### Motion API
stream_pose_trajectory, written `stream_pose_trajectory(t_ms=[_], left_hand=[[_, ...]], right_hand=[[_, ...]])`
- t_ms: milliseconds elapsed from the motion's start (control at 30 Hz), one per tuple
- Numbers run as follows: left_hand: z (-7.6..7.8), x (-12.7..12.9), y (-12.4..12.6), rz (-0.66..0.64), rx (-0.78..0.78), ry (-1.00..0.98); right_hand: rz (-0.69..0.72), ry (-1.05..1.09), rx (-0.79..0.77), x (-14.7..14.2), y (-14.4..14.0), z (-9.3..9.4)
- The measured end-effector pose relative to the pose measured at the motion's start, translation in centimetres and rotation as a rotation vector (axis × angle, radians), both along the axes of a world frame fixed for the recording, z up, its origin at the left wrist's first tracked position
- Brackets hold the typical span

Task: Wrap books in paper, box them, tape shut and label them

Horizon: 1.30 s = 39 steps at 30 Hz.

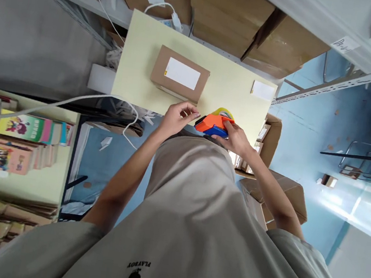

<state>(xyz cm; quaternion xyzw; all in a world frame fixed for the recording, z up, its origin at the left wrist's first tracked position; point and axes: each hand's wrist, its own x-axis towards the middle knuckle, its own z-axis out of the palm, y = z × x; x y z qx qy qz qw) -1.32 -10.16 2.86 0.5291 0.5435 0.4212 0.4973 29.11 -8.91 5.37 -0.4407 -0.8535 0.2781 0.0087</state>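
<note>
**Two hands on the tape dispenser: handling notes**

Two hands are meeting at the near edge of the table (234,84). I am watching the right hand (237,139) closing around the orange and blue tape dispenser (214,122), clamped on its body. The left hand (174,118) is pinching, fingertips together, just beside the dispenser's left end; what they are pinching I cannot tell. The dispenser is looking like rigid plastic, light, with a likely sharp cutter edge, so I am judging the body the safe grip. A labelled cardboard box (180,74) is lying farther off, left of centre.
</note>
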Motion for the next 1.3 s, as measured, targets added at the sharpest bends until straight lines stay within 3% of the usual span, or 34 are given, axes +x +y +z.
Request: stream_pose_trajectory(t_ms=[233,367,533,700,933,1300], left_hand=[[-6.4,1.6,-1.5,0.158,0.016,0.038],[-10.4,0.9,-1.4,0.231,0.006,0.033],[-13.8,-0.9,0.3,0.360,0.030,0.086],[-15.7,-0.1,2.2,0.414,0.026,0.102],[-17.8,0.4,2.8,0.517,0.051,0.218],[-18.7,1.2,3.4,0.557,0.041,0.265]], right_hand=[[0.137,-0.145,-0.052,-0.3,2.4,-3.0],[0.199,-0.246,-0.078,-0.1,3.4,-4.2],[0.083,-0.425,-0.069,1.9,4.2,-4.2],[0.013,-0.494,-0.020,2.0,5.3,-4.7],[-0.028,-0.515,-0.023,0.2,5.6,-6.9],[-0.099,-0.492,-0.057,-0.8,5.1,-9.4]])
